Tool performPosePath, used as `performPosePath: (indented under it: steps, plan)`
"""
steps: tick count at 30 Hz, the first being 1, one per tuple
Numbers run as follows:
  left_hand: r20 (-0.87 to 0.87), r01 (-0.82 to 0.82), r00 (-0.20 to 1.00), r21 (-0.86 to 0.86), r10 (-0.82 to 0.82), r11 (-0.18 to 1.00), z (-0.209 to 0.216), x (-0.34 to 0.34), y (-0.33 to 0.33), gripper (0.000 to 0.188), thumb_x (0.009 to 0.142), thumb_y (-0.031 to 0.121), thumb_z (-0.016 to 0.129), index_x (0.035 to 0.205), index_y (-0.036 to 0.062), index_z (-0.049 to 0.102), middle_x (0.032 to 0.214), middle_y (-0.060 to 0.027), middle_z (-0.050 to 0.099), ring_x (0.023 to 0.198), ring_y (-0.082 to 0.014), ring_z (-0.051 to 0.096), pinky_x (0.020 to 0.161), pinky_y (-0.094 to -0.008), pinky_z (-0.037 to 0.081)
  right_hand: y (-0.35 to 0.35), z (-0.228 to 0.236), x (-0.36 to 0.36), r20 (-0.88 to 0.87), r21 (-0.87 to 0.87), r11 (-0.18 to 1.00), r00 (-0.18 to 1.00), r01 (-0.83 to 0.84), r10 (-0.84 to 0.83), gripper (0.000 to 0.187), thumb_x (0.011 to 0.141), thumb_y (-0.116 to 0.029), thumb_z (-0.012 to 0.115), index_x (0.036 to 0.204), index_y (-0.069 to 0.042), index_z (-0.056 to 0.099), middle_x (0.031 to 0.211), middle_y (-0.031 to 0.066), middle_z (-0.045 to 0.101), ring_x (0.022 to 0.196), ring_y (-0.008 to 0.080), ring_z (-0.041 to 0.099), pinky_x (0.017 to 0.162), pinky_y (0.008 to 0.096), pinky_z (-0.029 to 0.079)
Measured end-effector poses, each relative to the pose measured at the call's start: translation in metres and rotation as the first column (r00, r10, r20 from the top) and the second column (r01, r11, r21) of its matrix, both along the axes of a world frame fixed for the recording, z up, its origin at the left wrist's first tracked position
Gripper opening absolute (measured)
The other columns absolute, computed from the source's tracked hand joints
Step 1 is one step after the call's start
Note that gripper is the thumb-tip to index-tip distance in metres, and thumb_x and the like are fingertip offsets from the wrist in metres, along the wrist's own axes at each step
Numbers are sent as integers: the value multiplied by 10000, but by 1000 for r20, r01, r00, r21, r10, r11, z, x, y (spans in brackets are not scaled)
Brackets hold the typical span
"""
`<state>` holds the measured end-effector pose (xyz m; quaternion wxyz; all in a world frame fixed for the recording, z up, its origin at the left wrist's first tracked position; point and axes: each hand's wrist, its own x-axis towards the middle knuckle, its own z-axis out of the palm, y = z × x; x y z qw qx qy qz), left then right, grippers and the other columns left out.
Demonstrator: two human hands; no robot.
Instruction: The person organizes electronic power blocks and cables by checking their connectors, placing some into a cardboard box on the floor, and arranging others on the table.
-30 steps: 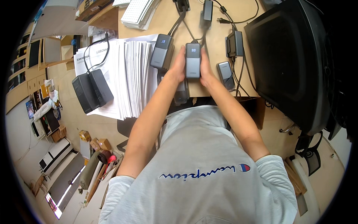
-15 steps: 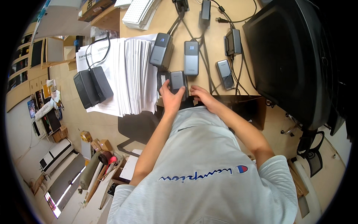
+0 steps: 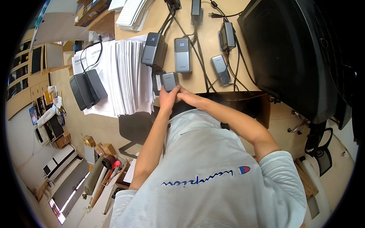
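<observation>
The small grey, round-cornered rectangular block (image 3: pixel 169 81) lay directly ahead of the left hand (image 3: pixel 167 99), by the near edge of the pale wooden desk (image 3: pixel 209 40). From my remote seat I saw the left thumb and fingers closed about its near end, so that hand was the nearer one. The block's visible length ran away from the body, roughly in line with the left hand. The right hand (image 3: pixel 189 98) sat just right of the left, its fingers meeting the left thumb; I could not tell whether it gripped anything.

Beyond both hands I had a tall grey slab with a lit display (image 3: pixel 183 57), and to its left a thicker dark-grey slab (image 3: pixel 152 51). Ahead and right of the right hand lay a slim, glossy grey slab (image 3: pixel 221 70). Left of the left hand rose the thick stack of white paper (image 3: pixel 127 79); far right stood the large black monitor (image 3: pixel 289 57).
</observation>
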<state>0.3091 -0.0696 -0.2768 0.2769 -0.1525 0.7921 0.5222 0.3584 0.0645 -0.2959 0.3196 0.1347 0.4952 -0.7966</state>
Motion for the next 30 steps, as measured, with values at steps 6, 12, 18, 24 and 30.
performPosePath:
  steps: [6, 12, 18, 24, 30]
  plan:
    - [66, 3, 998, -23, -2, 1000, 18, -8, -7, 563, 860, 252, 763, 1279, -51, 540, 1114, -143, 660, 979, -216, 657, 873, -339, 525, 12, -20, 3, -191, 450, 876, 940, -173, 284, 603, 885, -254, 551, 1420, 21, 503, 1391, 263, 569, 1291, 365, 552, 1068, 398, 440]
    - [-161, 12, 987, -70, -23, 997, 7, -1, -13, 776, 848, 292, 784, 1410, -92, 412, 1291, -220, 578, 1171, -273, 591, 987, -360, 476, 102, 39, 35, -457, 800, 470, 887, 374, 71, 206, 864, -161, 610, 1010, -40, 688, 1011, 155, 706, 986, 346, 665, 870, 446, 532]
    - [-193, 162, 956, -272, -218, 949, -14, -2, -19, 742, 812, 285, 820, 1353, -66, 452, 1243, -218, 598, 1139, -317, 600, 1005, -391, 465, 141, 14, 17, -306, 949, -35, 942, 314, 137, 643, 815, -236, 755, 1364, -53, 476, 1232, 158, 519, 1125, 350, 566, 899, 487, 457]
    - [-249, 182, 921, -404, -299, 897, -1, 6, -9, 945, 745, 302, 813, 1451, -107, 335, 1401, -302, 451, 1305, -422, 475, 1105, -455, 397, 146, 3, 6, -277, 961, 12, 951, 278, 139, 711, 831, -255, 744, 1433, -46, 426, 1243, 181, 510, 1140, 369, 571, 918, 500, 499]
    - [-611, -10, 706, -514, -358, 858, 28, 24, 15, 822, 772, 156, 805, 1446, -40, 378, 1319, -235, 443, 1312, -428, 381, 1134, -502, 322, 174, 3, 55, -305, 907, 289, 951, 308, -56, 453, 883, -217, 628, 1298, -56, 542, 1240, 181, 536, 1108, 368, 591, 924, 455, 504]
